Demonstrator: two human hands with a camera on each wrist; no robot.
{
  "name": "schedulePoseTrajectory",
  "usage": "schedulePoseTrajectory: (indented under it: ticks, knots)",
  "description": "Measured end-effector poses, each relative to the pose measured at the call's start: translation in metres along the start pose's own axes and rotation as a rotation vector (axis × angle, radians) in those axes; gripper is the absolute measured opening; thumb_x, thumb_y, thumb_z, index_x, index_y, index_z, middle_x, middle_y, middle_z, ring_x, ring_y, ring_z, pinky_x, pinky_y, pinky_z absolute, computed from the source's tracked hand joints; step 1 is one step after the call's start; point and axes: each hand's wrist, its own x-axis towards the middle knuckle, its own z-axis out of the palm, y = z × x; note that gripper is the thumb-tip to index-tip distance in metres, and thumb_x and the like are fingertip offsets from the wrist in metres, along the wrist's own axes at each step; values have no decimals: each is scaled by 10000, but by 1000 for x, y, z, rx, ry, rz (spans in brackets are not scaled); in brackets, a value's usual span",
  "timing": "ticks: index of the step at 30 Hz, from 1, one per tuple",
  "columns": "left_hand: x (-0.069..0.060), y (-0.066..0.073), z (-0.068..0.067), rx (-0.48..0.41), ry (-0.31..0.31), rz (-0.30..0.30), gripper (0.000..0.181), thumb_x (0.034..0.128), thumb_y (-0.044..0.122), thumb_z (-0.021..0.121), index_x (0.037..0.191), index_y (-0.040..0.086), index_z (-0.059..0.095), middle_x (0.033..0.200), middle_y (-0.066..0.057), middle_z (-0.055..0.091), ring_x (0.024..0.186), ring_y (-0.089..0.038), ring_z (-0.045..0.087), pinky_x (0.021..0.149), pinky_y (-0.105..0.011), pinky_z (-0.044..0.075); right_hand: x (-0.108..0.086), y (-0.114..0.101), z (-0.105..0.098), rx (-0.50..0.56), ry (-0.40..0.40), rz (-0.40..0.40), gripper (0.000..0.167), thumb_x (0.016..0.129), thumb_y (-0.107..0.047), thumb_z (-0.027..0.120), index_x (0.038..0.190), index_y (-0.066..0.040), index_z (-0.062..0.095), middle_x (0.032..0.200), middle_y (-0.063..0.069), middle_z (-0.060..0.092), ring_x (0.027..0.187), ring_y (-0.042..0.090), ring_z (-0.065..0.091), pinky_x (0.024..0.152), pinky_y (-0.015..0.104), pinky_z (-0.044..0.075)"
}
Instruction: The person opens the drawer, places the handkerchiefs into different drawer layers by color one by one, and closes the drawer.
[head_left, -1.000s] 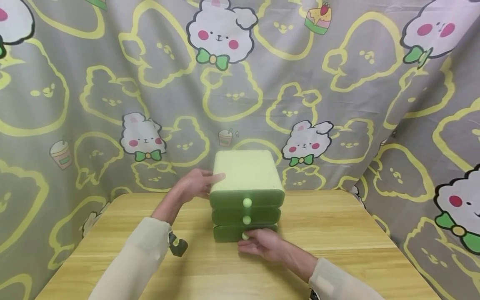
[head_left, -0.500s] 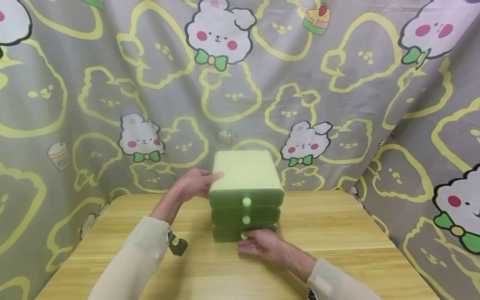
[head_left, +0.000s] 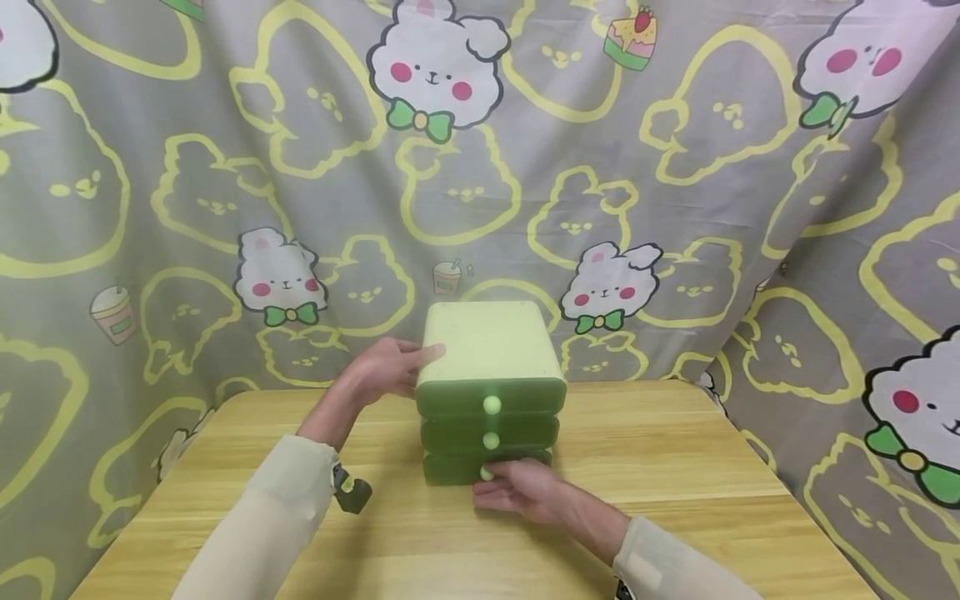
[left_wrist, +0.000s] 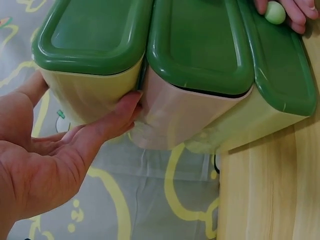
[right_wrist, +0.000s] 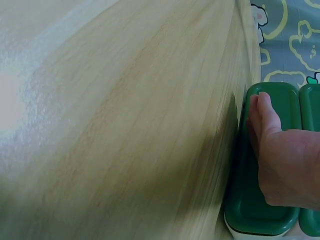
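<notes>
A small three-drawer cabinet (head_left: 487,342) with a pale cream-green top and dark green drawer fronts stands on the wooden table (head_left: 630,500). Each front carries a round light-green knob (head_left: 492,405). My left hand (head_left: 382,367) grips the top tier at its left side; one finger lies over the top edge, and in the left wrist view the thumb (left_wrist: 127,102) reaches the gap beside the middle tier. At the bottom drawer, the fingers of my right hand (head_left: 525,490) pinch the lowest knob (left_wrist: 275,13). All drawers look pushed in.
A grey curtain (head_left: 480,208) with yellow outlines and white rabbit-like figures hangs behind and at both sides of the table. Bare wood lies around the cabinet. A dark wrist device (head_left: 351,490) sits at the left sleeve.
Both hands keep their places on the cabinet and the lowest knob. The whole head view has shifted very slightly; no drawer has visibly moved.
</notes>
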Motion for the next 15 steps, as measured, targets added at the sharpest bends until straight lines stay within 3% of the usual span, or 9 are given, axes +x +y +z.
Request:
schedulePoseTrajectory:
  ticks: [10,15]
  knots:
    - [2,-4,4,10,10,6,889,923,598,659,1506,-31,426,1332,-256,637,1173,-349,670,930,-402,605,-4,1,-8,-61,-16,3,293,1017,-97,542,1181,145,526,1116,348,656,1071,453,684,978,530,568]
    - [-1,-5,7,74,41,21,925,922,681,590,1521,-2,422,1392,-258,598,1230,-360,639,1016,-445,559,-9,-2,-19,-139,-20,11,358,1024,-123,523,1235,165,548,1114,332,683,1025,441,708,930,526,593]
